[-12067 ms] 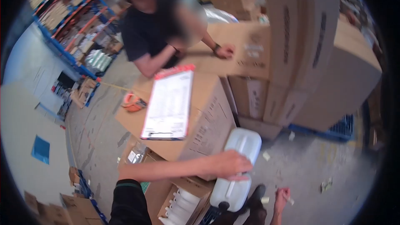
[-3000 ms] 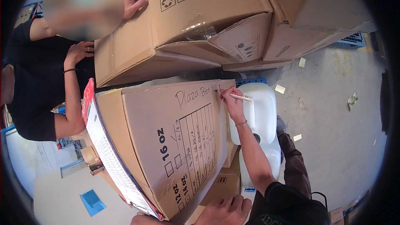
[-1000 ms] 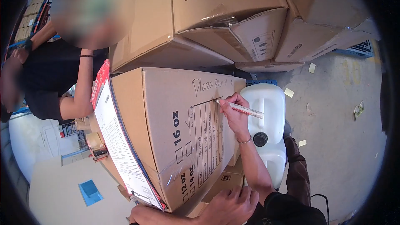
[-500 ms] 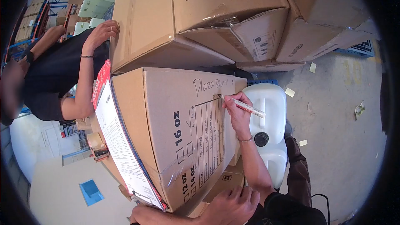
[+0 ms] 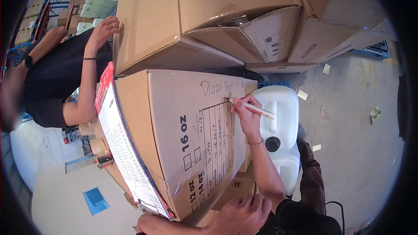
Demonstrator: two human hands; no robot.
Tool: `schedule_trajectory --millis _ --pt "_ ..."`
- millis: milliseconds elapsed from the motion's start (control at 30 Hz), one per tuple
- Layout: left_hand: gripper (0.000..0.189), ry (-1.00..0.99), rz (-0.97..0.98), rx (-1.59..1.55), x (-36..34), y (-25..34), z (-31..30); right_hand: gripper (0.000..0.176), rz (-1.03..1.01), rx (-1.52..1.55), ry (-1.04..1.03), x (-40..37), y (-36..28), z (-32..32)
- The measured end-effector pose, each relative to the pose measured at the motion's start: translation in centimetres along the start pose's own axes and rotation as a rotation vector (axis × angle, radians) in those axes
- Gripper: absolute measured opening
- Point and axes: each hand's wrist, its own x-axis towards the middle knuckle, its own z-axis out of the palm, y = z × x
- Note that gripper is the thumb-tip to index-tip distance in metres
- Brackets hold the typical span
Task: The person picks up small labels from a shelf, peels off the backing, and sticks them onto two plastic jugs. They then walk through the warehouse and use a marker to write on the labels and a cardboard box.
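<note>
My right hand (image 5: pixel 247 115) is closed around a white marker pen (image 5: pixel 261 112) with red lettering. The pen's tip touches the front of a cardboard box (image 5: pixel 167 104), just above a printed table (image 5: pixel 217 148) with handwritten entries. Handwriting starting with "Plaza" (image 5: pixel 212 88) runs above the tip. Low in view, my left hand (image 5: pixel 241 213) is curled beside my right forearm; its fingertips are hidden. My left forearm lies across the bottom, near a clipboard (image 5: pixel 130 161) with printed sheets, which leans along the box's left edge.
Large cartons (image 5: pixel 148 26) rise behind the box. A white jerrycan (image 5: pixel 285 104) with a black cap stands to the right. Several paper slips (image 5: pixel 316 147) lie on the grey floor (image 5: pixel 348 117). At the left, a co-worker's hand (image 5: pixel 104 30) is beside a carton; a tape roll (image 5: pixel 100 147) sits below.
The marker pen has added a small stroke of writing above the printed table. The co-worker's hand has drawn slightly back from the carton. My left hand has stayed in place.
</note>
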Motion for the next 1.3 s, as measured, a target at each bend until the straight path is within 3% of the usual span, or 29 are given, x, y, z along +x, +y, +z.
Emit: schedule_trajectory --millis 167,233,367,433,867,967,1033,1300 --pt "0.033 -0.051 -0.020 -0.019 0.0 0.0 -0.1 0.021 -0.035 0.095 0.046 0.2 0.7 -0.2" --pt "0.033 -0.072 -0.038 -0.045 -0.1 0.1 0.0 0.021 0.006 -0.012 0.010 0.3 0.5 -0.3" --pt "0.033 -0.018 -0.007 -0.019 -0.2 -0.1 0.1 0.020 -0.050 0.076 0.023 0.3 0.9 -0.3" --pt "0.033 -0.028 -0.003 -0.022 -0.1 -0.1 0.1 0.019 0.006 -0.020 0.033 0.5 0.5 -0.2" --pt "0.034 -0.025 -0.012 -0.005 -0.1 -0.1 0.1 0.019 0.074 0.052 0.037 0.8 1.9 -1.4" --pt "0.034 -0.014 -0.011 0.001 -0.1 0.0 0.1 0.020 -0.025 0.033 0.086 1.1 2.0 -1.4" --pt "0.034 -0.026 -0.020 -0.005 0.0 0.1 0.1 0.021 0.068 0.002 0.024 0.9 1.3 -1.6" --pt "0.036 -0.007 -0.014 -0.012 -0.1 0.0 0.4 0.022 0.055 0.008 0.078 1.4 2.6 -2.2"
